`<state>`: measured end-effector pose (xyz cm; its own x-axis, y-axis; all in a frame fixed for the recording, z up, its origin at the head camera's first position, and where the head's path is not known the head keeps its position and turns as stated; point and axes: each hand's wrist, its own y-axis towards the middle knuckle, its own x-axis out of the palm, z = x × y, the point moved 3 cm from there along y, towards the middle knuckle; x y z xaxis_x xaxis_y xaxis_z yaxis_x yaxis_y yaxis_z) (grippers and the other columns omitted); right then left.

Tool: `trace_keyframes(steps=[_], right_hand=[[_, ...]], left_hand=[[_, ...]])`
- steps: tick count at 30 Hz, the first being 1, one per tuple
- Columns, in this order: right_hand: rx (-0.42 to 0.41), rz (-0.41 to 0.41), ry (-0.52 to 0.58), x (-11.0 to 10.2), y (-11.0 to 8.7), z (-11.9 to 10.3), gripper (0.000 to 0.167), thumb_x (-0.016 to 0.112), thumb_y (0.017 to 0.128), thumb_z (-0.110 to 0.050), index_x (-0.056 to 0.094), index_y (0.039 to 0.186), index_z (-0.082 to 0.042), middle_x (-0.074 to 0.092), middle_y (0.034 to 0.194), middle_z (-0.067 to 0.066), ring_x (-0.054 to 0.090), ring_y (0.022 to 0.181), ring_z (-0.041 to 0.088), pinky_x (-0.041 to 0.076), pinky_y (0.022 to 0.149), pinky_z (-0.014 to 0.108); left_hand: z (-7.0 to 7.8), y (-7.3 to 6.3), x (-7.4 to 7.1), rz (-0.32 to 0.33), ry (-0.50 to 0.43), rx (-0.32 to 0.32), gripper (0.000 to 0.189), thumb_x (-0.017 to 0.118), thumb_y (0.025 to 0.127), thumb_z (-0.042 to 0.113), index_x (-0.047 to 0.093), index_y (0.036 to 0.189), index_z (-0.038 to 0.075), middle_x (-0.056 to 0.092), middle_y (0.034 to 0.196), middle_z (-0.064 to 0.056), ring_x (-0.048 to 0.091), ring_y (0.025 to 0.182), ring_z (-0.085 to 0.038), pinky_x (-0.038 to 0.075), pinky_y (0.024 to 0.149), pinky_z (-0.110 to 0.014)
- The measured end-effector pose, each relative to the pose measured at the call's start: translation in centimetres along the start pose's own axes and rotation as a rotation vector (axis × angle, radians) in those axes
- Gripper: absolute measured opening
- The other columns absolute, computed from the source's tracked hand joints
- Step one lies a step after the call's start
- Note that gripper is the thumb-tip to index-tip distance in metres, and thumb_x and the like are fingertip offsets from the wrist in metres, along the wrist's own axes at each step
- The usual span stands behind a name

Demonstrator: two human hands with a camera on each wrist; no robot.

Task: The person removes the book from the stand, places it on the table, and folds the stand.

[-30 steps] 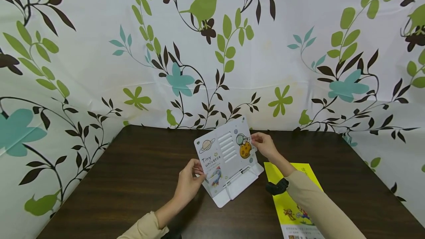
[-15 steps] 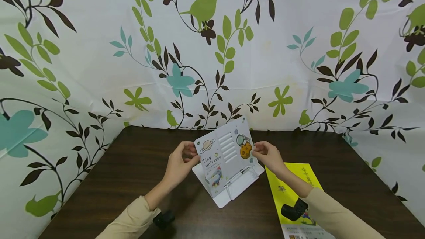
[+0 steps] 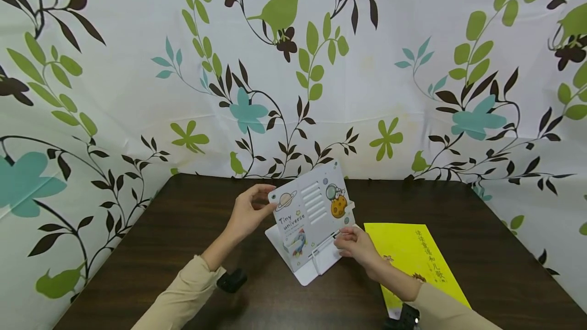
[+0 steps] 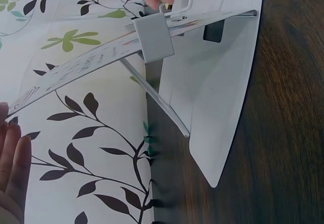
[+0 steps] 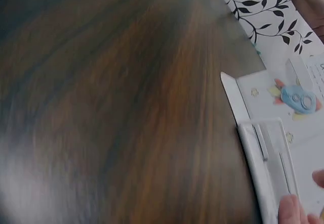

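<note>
On a dark wood table (image 3: 151,228), near its far edge, sits a white stand (image 3: 314,213), turned at an angle, its panel propped up on a leaning slope above a flat base (image 4: 212,97). A thin strut (image 4: 157,100) runs from behind the panel down to the base, and a white block (image 4: 154,38) sits on the panel's side edge. Across the panel run a row of slats, the words "Tiny universe", a ringed planet, a rocket and an astronaut on an orange ball.

The left hand (image 3: 247,213) holds the panel's upper left corner, thumb toward the front and fingers at the edge, in a narrow pinch. The right hand (image 3: 359,248) is at the panel's lower right, by the wire (image 3: 315,263) along the front; its fingers are loosely bent, with a gap between the digits in the right wrist view. Whether a fingertip presses the wire cannot be told.

Right of the stand and apart from it lies a yellow book (image 3: 431,253), partly covered by the right forearm. Both arms wear beige sleeves (image 3: 183,289), with a black device (image 3: 231,280) at each wrist. Behind the table hangs a white cloth (image 3: 357,65) printed with leaves, flowers and birds.
</note>
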<state>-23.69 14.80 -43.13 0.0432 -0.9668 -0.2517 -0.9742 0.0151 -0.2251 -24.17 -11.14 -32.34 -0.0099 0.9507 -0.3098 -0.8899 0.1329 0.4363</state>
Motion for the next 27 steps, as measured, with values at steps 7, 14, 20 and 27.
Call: trace_keyframes(steps=[7,14,20,27], right_hand=[[0.068,-0.004,0.093,1.4,0.0,0.8,0.051,0.064,0.082,-0.006,0.039,0.123,0.011,0.062,0.100,0.018,0.062,0.081,0.019,0.052,0.076,0.034],[0.019,0.047,0.193,3.0,0.2,0.7,0.048,0.063,0.081,-0.001,0.032,0.115,0.013,0.063,0.089,0.018,0.061,0.069,0.015,0.054,0.068,0.030],[0.014,0.052,0.257,3.7,0.2,0.6,0.049,0.060,0.082,0.003,0.025,0.115,0.010,0.063,0.077,0.011,0.061,0.062,0.012,0.053,0.061,0.025],[0.000,0.023,0.286,4.1,0.2,0.3,0.040,0.057,0.080,0.007,0.029,0.108,0.009,0.063,0.068,0.008,0.060,0.056,0.011,0.053,0.056,0.023]], left_hand=[[-0.3,-0.1,0.0,-0.010,-0.010,-0.005,0.033,0.066,0.076,-0.007,0.060,0.108,-0.006,0.063,0.090,-0.019,0.060,0.084,-0.030,0.051,0.067,-0.029],[-0.7,0.0,0.2,-0.024,-0.035,-0.002,0.036,0.067,0.075,-0.007,0.059,0.110,-0.007,0.064,0.090,-0.020,0.062,0.083,-0.031,0.051,0.068,-0.029],[-0.7,-0.1,0.3,-0.013,-0.039,-0.004,0.036,0.067,0.075,-0.008,0.059,0.110,-0.006,0.064,0.089,-0.020,0.062,0.082,-0.030,0.051,0.067,-0.027],[-0.5,-0.7,0.4,0.025,-0.045,-0.032,0.035,0.066,0.075,-0.009,0.060,0.109,-0.006,0.064,0.082,-0.020,0.061,0.073,-0.021,0.049,0.061,-0.022]])
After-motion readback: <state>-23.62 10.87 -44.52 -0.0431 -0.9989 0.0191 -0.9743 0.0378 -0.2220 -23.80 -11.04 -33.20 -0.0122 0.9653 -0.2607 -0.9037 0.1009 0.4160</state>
